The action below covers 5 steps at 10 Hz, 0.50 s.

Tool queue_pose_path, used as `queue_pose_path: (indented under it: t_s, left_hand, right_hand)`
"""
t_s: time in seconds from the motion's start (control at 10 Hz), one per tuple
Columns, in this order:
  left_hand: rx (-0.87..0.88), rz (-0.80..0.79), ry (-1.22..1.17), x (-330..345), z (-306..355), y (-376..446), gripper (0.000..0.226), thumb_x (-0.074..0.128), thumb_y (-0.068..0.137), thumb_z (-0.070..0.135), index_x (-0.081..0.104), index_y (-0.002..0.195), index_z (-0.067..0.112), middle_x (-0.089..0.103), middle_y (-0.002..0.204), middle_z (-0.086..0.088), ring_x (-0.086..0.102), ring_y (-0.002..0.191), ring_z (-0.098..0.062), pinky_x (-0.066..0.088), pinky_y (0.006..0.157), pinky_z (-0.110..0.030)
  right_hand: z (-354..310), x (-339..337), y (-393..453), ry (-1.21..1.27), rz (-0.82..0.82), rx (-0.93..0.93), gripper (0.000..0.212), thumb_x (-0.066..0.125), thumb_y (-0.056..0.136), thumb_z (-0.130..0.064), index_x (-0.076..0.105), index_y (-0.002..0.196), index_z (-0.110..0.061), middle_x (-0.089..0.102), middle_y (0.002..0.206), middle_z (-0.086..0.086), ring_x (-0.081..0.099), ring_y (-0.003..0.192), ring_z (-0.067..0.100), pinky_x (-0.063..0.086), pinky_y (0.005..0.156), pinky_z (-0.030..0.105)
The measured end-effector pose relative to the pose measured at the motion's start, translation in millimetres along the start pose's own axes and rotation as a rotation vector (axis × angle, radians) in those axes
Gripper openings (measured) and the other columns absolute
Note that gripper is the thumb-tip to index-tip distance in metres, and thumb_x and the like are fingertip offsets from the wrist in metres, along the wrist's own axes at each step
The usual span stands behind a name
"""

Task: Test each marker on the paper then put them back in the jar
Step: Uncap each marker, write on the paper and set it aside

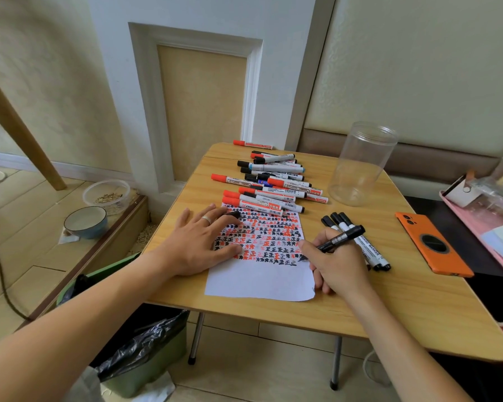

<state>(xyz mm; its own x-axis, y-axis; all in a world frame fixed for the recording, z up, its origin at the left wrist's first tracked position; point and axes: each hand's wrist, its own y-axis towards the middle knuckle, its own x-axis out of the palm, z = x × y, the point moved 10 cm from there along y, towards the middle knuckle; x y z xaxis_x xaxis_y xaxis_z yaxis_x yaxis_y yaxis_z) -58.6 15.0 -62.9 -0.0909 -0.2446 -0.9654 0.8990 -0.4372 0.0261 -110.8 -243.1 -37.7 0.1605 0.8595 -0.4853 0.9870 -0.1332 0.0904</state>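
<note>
White paper (259,281) lies nearest on the wooden worktop (346,309), its far half filled with red and black test marks. The left hand (198,242) presses it flat, a black cap (233,214) between its fingers; the right hand (336,261) grips a black marker (341,237), tip on the sheet. Three black markers (357,242) lie beside it. Beyond lies a heap of capped markers (269,184) (red, black, blue), and the clear jar (360,166) stands empty, right of them.

- Your paper (259,274) lies on the counter (389,309), with the marker pile (270,184) behind it.
- The jar (360,166) stands right of that pile.
- Three markers (360,245) lie right of the paper, the phone (431,245) farther right.
</note>
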Motion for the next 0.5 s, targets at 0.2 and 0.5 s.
queue_pose_path:
  t_s: [0.2, 0.5]
  left_hand:
    - [0.001, 0.008, -0.011, -0.3, -0.5, 0.3, 0.07, 0.027, 0.089, 0.085, 0.027, 0.15, 0.051, 0.013, 0.168, 0.015, -0.003, 0.157, -0.011, -0.008, 0.124, -0.056]
    - [-0.001, 0.003, -0.005, -0.7, -0.6, 0.4, 0.07, 0.026, 0.088, 0.086, 0.027, 0.149, 0.052, 0.012, 0.168, 0.015, -0.002, 0.157, -0.011, -0.008, 0.124, -0.056]
  right_hand:
    - [1.9, 2.5, 0.2, -0.034, -0.017, 0.006, 0.028, 0.075, 0.093, -0.03, 0.056, 0.079, -0.013, 0.064, 0.052, 0.007, 0.051, 0.034, 0.021, 0.037, 0.038, 0.025]
    - [2.6, 1.5, 0.4, 0.003, -0.001, 0.036, 0.025, 0.073, 0.093, -0.025, 0.058, 0.08, -0.01, 0.063, 0.053, 0.005, 0.053, 0.035, 0.016, 0.036, 0.035, 0.023]
